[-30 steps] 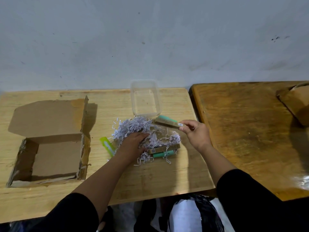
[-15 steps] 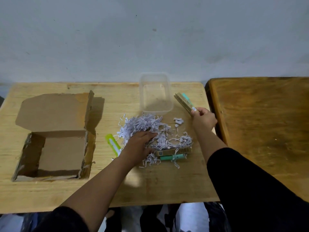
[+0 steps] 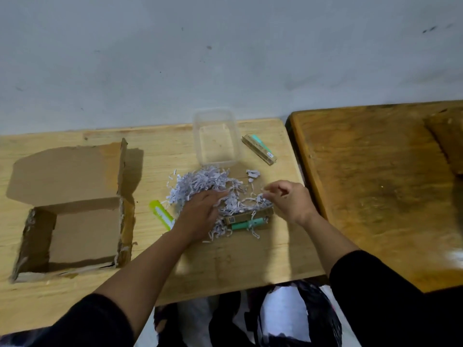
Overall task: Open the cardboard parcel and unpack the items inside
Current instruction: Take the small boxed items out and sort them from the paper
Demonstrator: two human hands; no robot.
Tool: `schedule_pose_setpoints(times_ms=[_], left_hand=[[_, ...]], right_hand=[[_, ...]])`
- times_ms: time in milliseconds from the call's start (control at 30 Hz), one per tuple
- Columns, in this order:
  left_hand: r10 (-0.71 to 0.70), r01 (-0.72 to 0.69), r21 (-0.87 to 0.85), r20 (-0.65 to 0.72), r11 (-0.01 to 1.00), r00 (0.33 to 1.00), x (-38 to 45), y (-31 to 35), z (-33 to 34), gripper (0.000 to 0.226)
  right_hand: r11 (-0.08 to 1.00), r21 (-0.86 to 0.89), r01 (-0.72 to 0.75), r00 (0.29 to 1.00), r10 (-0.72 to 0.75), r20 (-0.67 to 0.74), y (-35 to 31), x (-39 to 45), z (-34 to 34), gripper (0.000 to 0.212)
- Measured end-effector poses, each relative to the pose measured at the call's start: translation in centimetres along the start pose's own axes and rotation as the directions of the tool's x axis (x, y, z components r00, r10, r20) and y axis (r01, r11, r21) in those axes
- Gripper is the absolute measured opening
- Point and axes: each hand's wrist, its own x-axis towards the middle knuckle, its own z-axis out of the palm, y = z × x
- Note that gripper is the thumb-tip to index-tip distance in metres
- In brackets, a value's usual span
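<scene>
Pale wooden table (image 3: 225,261) bears open cardboard box (image 3: 72,236); shredded paper (image 3: 205,184); clear tub (image 3: 216,136); boxed item (image 3: 259,149).

I face a pale grey wall (image 3: 225,58) with scattered dark marks. 2 wooden tables stand against it: a light table (image 3: 225,259) before me and a darker, glossy table (image 3: 375,184) at my right, just beside it.

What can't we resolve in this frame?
Head view:
- Under the shredded paper: more items, hidden by shreds and the left hand.
- Barcode label on the boxed item: too small.
- Whether the right hand pinches shreds: blurred.
- Brown object: cut off by right edge.
</scene>
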Motion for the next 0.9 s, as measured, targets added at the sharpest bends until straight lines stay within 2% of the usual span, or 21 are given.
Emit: schedule_pose_setpoints(times_ms=[100,133,233,300,400,533,700,900], left_hand=[[0.055,-0.055,-0.021,-0.021,0.998,0.998,-0.3,0.9,0.3,0.051],[0.078,-0.078,0.007,-0.030,0.997,0.996,-0.4,1.1,0.5,0.053],[0.091,-0.091,0.121,0.000,0.988,0.996,-0.9,1.4,1.5,0.066],[0.051,-0.062,0.203,0.061,0.977,0.997,-1.2,1.4,2.0,0.071],[0.014,-0.032,0.254,0.074,0.967,0.997,-1.5,1.1,2.3,0.063],[-0.007,-0.017,0.237,0.103,0.971,0.995,-1.3,0.7,2.2,0.060],[0.030,-0.048,0.221,0.080,0.974,0.996,-1.3,0.1,2.4,0.061],[0.013,-0.029,0.214,0.077,0.976,0.997,-1.3,-0.1,2.7,0.061]], right_hand=[[1.000,0.023,-0.003,0.999,0.002,0.045,0.6,-1.8,0.2,0.014],[0.999,-0.033,0.008,0.999,-0.007,0.041,0.7,-2.2,0.4,0.015],[0.961,-0.268,0.069,0.998,-0.067,0.014,0.5,-2.9,1.6,0.039],[0.940,-0.315,0.129,0.991,-0.131,0.018,0.3,-3.2,2.5,0.045],[0.931,-0.306,0.199,0.978,-0.207,0.005,0.8,-3.5,3.5,0.034],[0.940,-0.299,0.163,0.979,-0.192,-0.070,1.4,-3.7,3.4,0.019],[0.978,-0.196,0.066,0.991,-0.088,-0.103,2.2,-4.2,2.1,0.023],[0.963,-0.246,0.113,0.983,-0.143,-0.111,3.1,-4.6,1.4,0.036]])
